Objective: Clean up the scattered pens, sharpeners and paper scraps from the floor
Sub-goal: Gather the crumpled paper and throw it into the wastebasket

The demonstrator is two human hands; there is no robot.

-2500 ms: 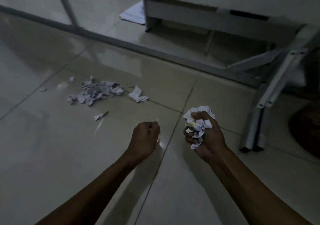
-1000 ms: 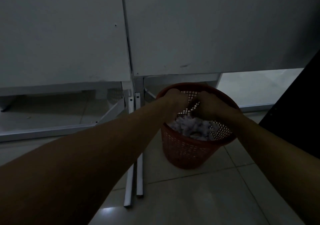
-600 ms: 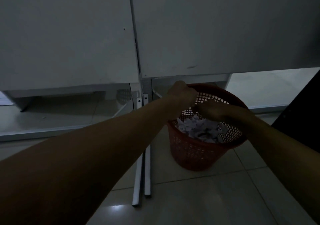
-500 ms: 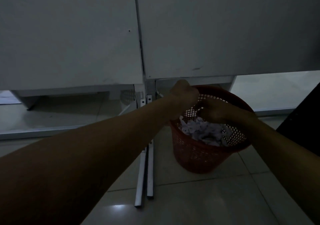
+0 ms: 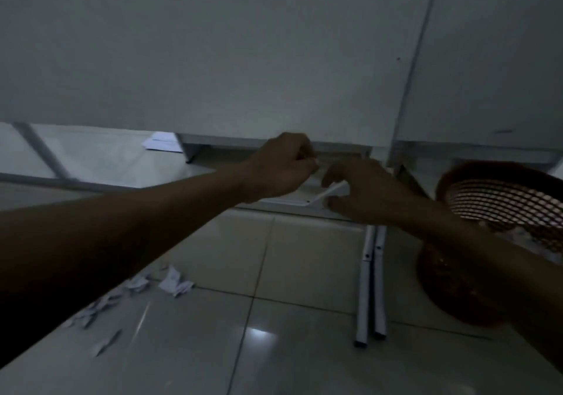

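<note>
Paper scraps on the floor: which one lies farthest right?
The folded white scrap by the tile seam; the other scraps lie farther left, beside the left forearm.

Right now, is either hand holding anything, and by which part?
Nothing can be made out in either. The left hand is curled in a fist, the right hand loosely bent; the frame is dark and blurred, so a small scrap cannot be ruled out.

glossy tiled floor (image 5: 304, 349), plastic mesh basket (image 5: 499, 199), crumpled paper scraps (image 5: 175, 283)
</note>
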